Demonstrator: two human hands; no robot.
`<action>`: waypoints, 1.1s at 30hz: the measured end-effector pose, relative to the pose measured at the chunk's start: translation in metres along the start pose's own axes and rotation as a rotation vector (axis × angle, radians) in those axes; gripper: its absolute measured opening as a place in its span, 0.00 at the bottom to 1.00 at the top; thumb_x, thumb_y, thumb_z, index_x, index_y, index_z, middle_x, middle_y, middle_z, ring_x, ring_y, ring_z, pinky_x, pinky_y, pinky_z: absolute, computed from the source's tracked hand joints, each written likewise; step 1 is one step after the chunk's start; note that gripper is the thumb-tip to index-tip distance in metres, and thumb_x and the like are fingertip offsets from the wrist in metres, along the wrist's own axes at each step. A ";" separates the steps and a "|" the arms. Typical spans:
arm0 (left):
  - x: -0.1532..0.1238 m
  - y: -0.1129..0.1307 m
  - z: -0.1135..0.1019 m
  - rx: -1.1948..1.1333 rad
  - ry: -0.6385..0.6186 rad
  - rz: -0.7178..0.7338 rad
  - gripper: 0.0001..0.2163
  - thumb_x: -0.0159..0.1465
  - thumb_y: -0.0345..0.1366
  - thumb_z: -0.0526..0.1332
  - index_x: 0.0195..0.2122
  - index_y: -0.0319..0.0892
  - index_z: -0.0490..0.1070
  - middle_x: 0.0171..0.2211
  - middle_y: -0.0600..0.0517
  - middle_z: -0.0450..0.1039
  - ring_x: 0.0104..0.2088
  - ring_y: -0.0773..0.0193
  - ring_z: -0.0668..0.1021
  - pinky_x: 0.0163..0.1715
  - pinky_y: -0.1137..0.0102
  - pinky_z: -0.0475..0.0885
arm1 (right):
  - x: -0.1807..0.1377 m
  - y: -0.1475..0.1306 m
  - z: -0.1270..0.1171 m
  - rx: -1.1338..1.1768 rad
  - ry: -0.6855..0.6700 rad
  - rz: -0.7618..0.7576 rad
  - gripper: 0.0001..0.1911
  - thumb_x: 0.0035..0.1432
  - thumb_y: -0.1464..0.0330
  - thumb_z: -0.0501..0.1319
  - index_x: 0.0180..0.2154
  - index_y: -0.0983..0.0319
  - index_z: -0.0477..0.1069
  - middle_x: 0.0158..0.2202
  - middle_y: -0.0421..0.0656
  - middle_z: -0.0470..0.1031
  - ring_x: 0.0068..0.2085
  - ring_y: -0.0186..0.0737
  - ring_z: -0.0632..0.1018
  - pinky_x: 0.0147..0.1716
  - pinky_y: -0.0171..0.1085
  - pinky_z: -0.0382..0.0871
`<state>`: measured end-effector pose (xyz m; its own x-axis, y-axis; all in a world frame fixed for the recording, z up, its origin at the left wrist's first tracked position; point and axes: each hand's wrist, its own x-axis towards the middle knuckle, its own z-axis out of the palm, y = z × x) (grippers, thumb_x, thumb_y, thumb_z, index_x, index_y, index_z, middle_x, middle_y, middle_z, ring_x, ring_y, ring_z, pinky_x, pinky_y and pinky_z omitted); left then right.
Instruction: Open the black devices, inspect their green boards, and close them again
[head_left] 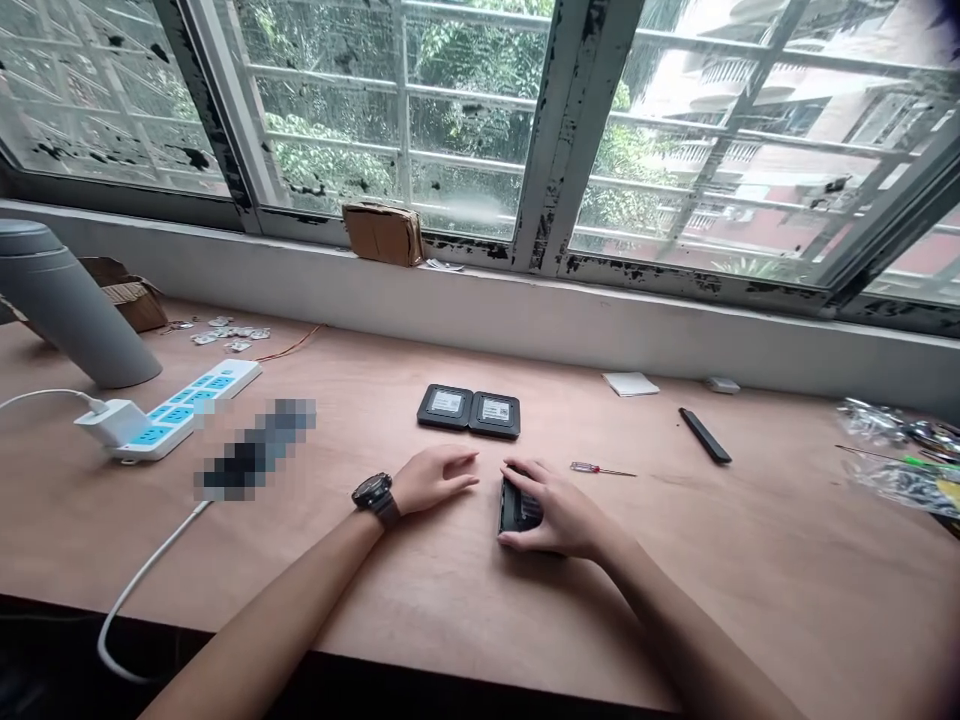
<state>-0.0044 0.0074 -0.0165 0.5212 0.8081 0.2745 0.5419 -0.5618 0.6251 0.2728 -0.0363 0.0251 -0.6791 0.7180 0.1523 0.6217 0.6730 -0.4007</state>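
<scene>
My right hand (pixel 555 510) is wrapped over a black rectangular device (pixel 517 507) lying on the table, thumb on its near edge and fingers on its far edge. The hand covers much of it, so its exact kind is unclear. Just to the left, my left hand (pixel 433 478) rests on the tabletop with thumb and fingers apart, holding nothing. Beyond both hands lie two joined black square panels (pixel 469 411) with white labels. A small screwdriver (pixel 602 469) with a red and clear handle is right of my right hand.
A black strip (pixel 705 436) and white paper (pixel 630 384) lie to the right, plastic bags (pixel 892 480) at the far right. On the left are a white power strip (pixel 187 408), a blurred-out object (pixel 255 450), a white cable (pixel 139 575) and a grey bottle (pixel 82 310). A windowed wall borders the table's back.
</scene>
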 end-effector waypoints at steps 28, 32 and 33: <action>-0.001 0.005 0.001 0.063 -0.007 0.004 0.20 0.68 0.48 0.62 0.59 0.47 0.74 0.58 0.49 0.75 0.59 0.52 0.75 0.60 0.60 0.69 | -0.004 0.000 0.004 -0.069 -0.041 0.011 0.51 0.53 0.39 0.64 0.68 0.63 0.61 0.69 0.54 0.60 0.67 0.62 0.64 0.64 0.56 0.64; -0.001 0.005 0.000 0.063 -0.015 0.003 0.21 0.68 0.48 0.62 0.59 0.46 0.74 0.58 0.48 0.75 0.59 0.51 0.75 0.60 0.60 0.69 | -0.004 0.000 0.004 -0.101 -0.003 0.008 0.50 0.53 0.40 0.64 0.67 0.65 0.63 0.68 0.56 0.62 0.66 0.63 0.65 0.64 0.55 0.64; -0.001 0.005 0.000 0.062 -0.015 0.003 0.21 0.68 0.48 0.62 0.59 0.46 0.74 0.58 0.48 0.75 0.59 0.51 0.75 0.60 0.60 0.69 | -0.004 0.000 0.004 -0.107 0.001 0.008 0.50 0.53 0.40 0.65 0.67 0.65 0.63 0.68 0.56 0.63 0.66 0.63 0.66 0.64 0.55 0.64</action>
<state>-0.0021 0.0033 -0.0141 0.5323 0.8041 0.2646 0.5803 -0.5742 0.5776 0.2740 -0.0405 0.0207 -0.6733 0.7239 0.1505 0.6657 0.6821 -0.3028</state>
